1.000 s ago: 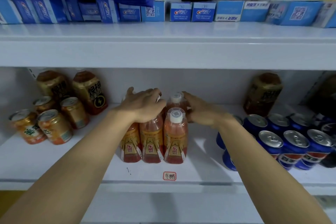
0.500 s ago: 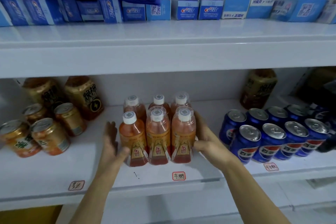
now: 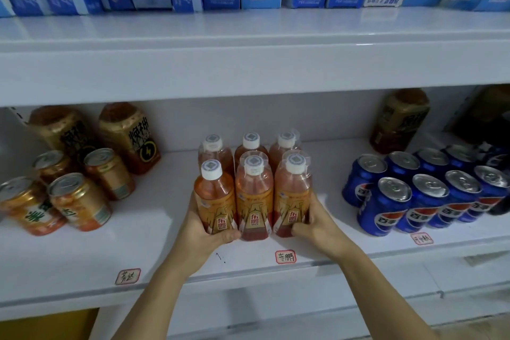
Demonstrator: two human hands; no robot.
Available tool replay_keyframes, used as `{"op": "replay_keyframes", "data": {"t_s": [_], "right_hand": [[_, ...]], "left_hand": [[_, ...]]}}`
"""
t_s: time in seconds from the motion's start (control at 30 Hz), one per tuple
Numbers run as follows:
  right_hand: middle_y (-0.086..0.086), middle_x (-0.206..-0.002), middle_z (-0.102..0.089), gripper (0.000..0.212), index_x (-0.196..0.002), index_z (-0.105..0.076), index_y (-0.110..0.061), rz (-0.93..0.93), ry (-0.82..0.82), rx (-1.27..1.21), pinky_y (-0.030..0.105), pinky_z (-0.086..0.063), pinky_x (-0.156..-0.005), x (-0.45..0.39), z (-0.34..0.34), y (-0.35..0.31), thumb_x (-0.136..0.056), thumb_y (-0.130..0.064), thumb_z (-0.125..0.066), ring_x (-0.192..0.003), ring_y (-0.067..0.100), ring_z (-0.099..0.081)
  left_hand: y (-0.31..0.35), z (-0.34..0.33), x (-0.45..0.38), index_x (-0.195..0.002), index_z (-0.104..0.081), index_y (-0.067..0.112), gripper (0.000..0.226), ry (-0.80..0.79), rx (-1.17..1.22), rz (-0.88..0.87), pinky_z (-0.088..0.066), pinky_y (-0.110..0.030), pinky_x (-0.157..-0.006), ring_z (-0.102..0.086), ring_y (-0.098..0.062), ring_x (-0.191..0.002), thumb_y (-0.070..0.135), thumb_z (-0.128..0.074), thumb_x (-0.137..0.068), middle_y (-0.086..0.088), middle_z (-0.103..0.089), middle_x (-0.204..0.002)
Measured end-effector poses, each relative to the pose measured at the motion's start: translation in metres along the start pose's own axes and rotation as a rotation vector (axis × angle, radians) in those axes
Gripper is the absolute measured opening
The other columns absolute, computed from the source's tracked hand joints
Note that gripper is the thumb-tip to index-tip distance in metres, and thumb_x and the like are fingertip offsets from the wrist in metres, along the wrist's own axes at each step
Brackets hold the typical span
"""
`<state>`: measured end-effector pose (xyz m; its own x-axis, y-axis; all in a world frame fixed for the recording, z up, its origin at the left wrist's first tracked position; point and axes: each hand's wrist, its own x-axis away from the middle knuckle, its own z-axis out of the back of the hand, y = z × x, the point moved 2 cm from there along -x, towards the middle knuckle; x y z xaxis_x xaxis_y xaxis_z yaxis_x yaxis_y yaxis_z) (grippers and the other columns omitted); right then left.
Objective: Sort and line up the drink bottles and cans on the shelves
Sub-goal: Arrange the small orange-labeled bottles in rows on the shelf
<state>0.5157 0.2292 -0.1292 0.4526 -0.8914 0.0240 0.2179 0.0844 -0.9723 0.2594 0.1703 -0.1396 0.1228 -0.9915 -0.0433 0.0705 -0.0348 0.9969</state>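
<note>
Head camera looks forward and down, close to the shelf (image 3: 165,243).

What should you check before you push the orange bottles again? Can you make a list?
1. Left hand holds the front left bottle: ok.
2. Right hand holds the front right bottle: ok.
3. All six orange bottles upright, in two rows of three: ok.
4. Block sits behind its red-edged label: ok, roughly centred.
5. Gap to the blue cans: ok, apart.
6. Back row touching the shelf's rear wall: cannot tell.
</note>
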Motion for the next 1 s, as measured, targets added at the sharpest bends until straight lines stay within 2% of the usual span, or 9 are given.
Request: {"op": "replay_keyframes", "data": {"t_s": [0.1,0.27,0.4,0.5,0.63,0.7,0.77,0.87,1.0], "right_hand": [[0.001,-0.129,-0.067,0.091,-0.151,-0.031,-0.018,0.0,-0.004,-0.008,0.028,-0.054,-0.094,0.0,-0.001,-0.001,-0.069,0.009,-0.062,-0.124,0.021,-0.063],[0.006,-0.133,-0.064,0.091,-0.152,-0.03,-0.016,0.003,-0.004,0.005,0.034,-0.055,-0.098,-0.002,-0.001,0.0,-0.07,0.006,-0.063,-0.126,0.023,-0.062],[0.006,-0.132,-0.064,0.092,-0.152,-0.032,-0.017,0.006,0.035,0.02,0.029,-0.056,-0.093,0.0,0.0,0.001,-0.07,0.007,-0.066,-0.122,0.018,-0.064],[-0.001,-0.136,-0.06,0.094,-0.152,-0.029,-0.025,0.026,0.072,0.056,0.021,-0.054,-0.092,0.006,0.0,0.005,-0.077,0.011,-0.074,-0.125,0.012,-0.061],[-0.016,-0.139,-0.052,0.103,-0.14,-0.027,-0.054,0.045,0.199,0.106,0.019,-0.054,-0.096,0.017,-0.006,0.009,-0.073,-0.01,-0.091,-0.128,0.002,-0.054],[-0.016,-0.138,-0.052,0.109,-0.142,-0.029,-0.051,0.046,0.228,0.156,0.022,-0.055,-0.098,0.017,-0.012,0.007,-0.061,-0.032,-0.098,-0.125,-0.001,-0.054],[-0.014,-0.136,-0.052,0.119,-0.146,-0.031,-0.042,0.055,0.283,0.22,0.024,-0.054,-0.098,0.015,-0.02,0.006,-0.049,-0.05,-0.099,-0.122,-0.001,-0.056],[-0.01,-0.137,-0.051,0.123,-0.147,-0.032,-0.032,0.064,0.385,0.316,0.027,-0.049,-0.099,0.012,-0.027,0.005,-0.047,-0.051,-0.1,-0.123,0.005,-0.054],[-0.009,-0.135,-0.053,0.117,-0.146,-0.035,-0.029,0.053,0.433,0.361,0.027,-0.048,-0.096,0.01,-0.028,0.007,-0.051,-0.047,-0.1,-0.118,0.006,-0.054]], "left_hand": [[-0.003,0.001,-0.001,-0.138,-0.044,0.009,0.095,0.005,-0.006,0.011,-0.06,-0.033,-0.083,-0.071,-0.027,-0.109,-0.002,-0.095,-0.059,-0.012,-0.071,-0.12],[-0.008,0.004,-0.002,-0.14,-0.045,0.011,0.096,0.03,-0.051,0.018,-0.059,-0.046,-0.091,-0.069,-0.03,-0.115,0.008,-0.096,-0.059,-0.013,-0.069,-0.125],[-0.005,0.002,0.002,-0.136,-0.049,0.013,0.093,0.079,-0.1,0.0,-0.061,-0.039,-0.088,-0.071,-0.027,-0.111,0.011,-0.099,-0.058,-0.008,-0.072,-0.121],[-0.003,-0.001,0.014,-0.141,-0.045,0.026,0.099,0.138,-0.192,-0.001,-0.059,-0.037,-0.092,-0.069,-0.015,-0.113,0.015,-0.099,-0.059,0.007,-0.071,-0.124],[-0.001,-0.008,0.031,-0.146,-0.038,0.034,0.11,0.253,-0.29,0.004,-0.059,-0.033,-0.094,-0.068,-0.008,-0.113,0.025,-0.101,-0.056,0.014,-0.067,-0.128],[0.001,-0.014,0.033,-0.148,-0.036,0.034,0.117,0.301,-0.357,0.0,-0.057,-0.034,-0.094,-0.066,-0.007,-0.113,0.029,-0.102,-0.052,0.014,-0.065,-0.13],[0.002,-0.018,0.032,-0.15,-0.033,0.031,0.124,0.349,-0.427,0.001,-0.057,-0.041,-0.096,-0.064,-0.015,-0.117,0.036,-0.103,-0.048,0.009,-0.062,-0.134],[0.001,-0.02,0.031,-0.15,-0.032,0.028,0.125,0.393,-0.487,0.012,-0.056,-0.048,-0.097,-0.062,-0.022,-0.12,0.044,-0.102,-0.046,0.003,-0.06,-0.137],[0.0,-0.021,0.032,-0.142,-0.04,0.023,0.114,0.403,-0.513,0.019,-0.058,-0.048,-0.093,-0.064,-0.023,-0.116,0.044,-0.101,-0.048,0.002,-0.063,-0.132]]}}
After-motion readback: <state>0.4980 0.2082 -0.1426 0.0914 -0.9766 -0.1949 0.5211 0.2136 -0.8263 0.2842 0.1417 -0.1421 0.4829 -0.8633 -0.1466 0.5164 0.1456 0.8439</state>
